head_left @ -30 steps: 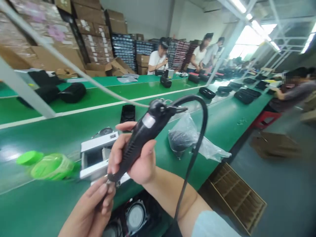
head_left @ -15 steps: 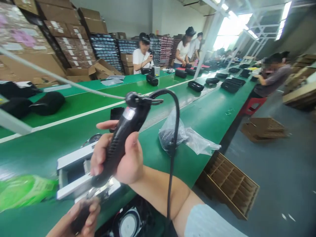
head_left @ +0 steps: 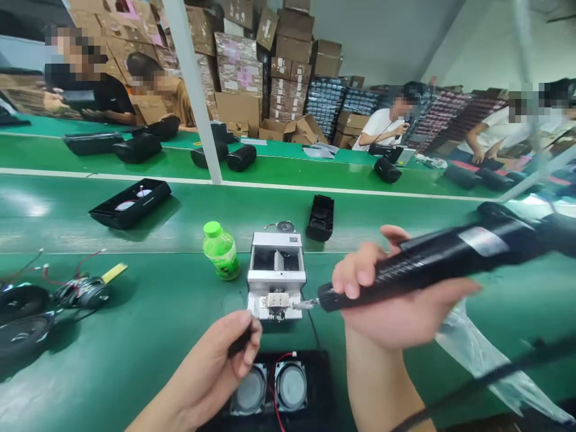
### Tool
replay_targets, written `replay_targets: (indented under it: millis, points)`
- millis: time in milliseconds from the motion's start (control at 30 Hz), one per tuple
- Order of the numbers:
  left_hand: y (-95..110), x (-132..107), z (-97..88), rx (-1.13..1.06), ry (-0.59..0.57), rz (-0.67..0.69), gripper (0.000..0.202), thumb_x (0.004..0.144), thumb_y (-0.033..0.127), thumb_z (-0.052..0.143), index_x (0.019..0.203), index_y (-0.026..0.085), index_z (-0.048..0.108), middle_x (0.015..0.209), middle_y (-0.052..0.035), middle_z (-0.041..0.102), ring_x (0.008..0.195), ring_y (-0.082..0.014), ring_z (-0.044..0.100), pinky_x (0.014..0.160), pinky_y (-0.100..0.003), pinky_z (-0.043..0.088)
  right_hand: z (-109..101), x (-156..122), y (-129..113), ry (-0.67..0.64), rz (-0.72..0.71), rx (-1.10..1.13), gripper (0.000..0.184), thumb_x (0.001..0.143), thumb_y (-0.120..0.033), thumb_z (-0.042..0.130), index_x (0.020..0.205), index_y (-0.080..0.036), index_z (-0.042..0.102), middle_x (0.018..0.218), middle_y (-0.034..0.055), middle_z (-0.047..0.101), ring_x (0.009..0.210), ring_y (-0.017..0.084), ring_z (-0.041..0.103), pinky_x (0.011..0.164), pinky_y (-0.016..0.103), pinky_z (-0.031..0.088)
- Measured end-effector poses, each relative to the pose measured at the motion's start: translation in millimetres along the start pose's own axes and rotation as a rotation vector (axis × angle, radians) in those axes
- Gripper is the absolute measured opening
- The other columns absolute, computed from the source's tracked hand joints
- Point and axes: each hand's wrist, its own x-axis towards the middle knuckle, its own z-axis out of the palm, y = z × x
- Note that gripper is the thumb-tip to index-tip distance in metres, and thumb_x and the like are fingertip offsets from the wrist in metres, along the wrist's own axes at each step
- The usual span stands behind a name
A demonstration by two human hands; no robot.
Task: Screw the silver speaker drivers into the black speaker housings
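Grasping in the right hand (head_left: 391, 317), from the head view, a black electric screwdriver (head_left: 414, 264), tilted with its bit (head_left: 306, 305) lowest and aimed leftward at the front of a silver screw feeder (head_left: 276, 276); cannot tell whether touching it or just short. Curling the left hand (head_left: 220, 354) closed around a small dark piece (head_left: 240, 342), too covered to name, just before the feeder's near left corner. Has below, at the bottom of the view, a black speaker housing (head_left: 320, 384) with two round speaker drivers (head_left: 291, 387) side by side, the left one partly covered by the left hand, and a red wire (head_left: 275, 396) running between them up to a white connector (head_left: 294, 354). Shows the feeder resting on the green bench (head_left: 157, 282), with a green-capped bottle (head_left: 222, 255) upright just to its left, a small loose driver (head_left: 285, 226) behind it and an open black case (head_left: 320, 231) beyond to the right. Shows farther left a cluster of wired drivers (head_left: 87, 294) and, beyond, an open black shell (head_left: 146, 207); at right, a clear plastic bag (head_left: 490, 360). Includes across the bench a person in a white shirt (head_left: 380, 126), near stacked cardboard boxes (head_left: 288, 84).
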Motion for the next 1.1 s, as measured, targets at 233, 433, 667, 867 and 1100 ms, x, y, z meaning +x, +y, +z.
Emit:
replay_targets:
  millis: [233,433,667,867,1100]
  points:
    - [12,-3,-62.0,-0.078,0.275,-0.021,0.018,0.086,0.028,0.086,0.088,0.014,0.075,0.080,-0.0030,0.063,0.056,-0.0093,0.053,0.044,-0.018,0.050,5,38,51,-0.072,-0.198,-0.245,0.068,0.091,-0.089,0.054,0.117,-0.028,0.067,0.060,-0.0056,0.063,0.041,0.016,0.055,0.041,0.031,0.051]
    - [25,-5,-85.5,-0.183,0.367,-0.094,0.009,0.087,0.020,0.081,0.088,0.013,0.076,0.084,-0.0052,0.065,0.058,-0.0114,0.055,0.049,-0.023,0.057,-5,47,105,-0.202,-0.066,-0.321,0.074,0.086,-0.088,0.062,0.122,-0.024,0.064,0.061,-0.0052,0.064,0.041,0.016,0.056,0.042,0.031,0.053]
    - [23,3,-118.0,-0.164,0.301,-0.142,0.025,0.075,0.031,0.095,0.088,0.017,0.079,0.082,-0.0036,0.065,0.060,-0.0141,0.055,0.048,-0.027,0.055,-19,43,116,-0.206,0.038,-0.322,0.074,0.086,-0.090,0.061,0.121,-0.025,0.063,0.062,-0.0062,0.063,0.042,0.015,0.056,0.043,0.030,0.054]
    - [32,15,-95.2,-0.111,0.234,-0.157,0.029,0.072,0.037,0.096,0.085,0.018,0.078,0.080,-0.0049,0.066,0.058,-0.0155,0.055,0.047,-0.029,0.053,-16,43,116,-0.214,0.139,-0.337,0.072,0.089,-0.086,0.061,0.124,-0.023,0.062,0.063,-0.0055,0.064,0.043,0.014,0.057,0.044,0.030,0.053]
    - [36,11,-65.1,-0.036,0.247,-0.127,0.034,0.070,0.042,0.097,0.083,0.018,0.077,0.077,-0.0047,0.064,0.056,-0.0150,0.056,0.044,-0.026,0.050,-8,49,99,-0.201,0.204,-0.335,0.072,0.090,-0.086,0.060,0.125,-0.023,0.063,0.063,-0.0059,0.062,0.042,0.014,0.056,0.041,0.029,0.051]
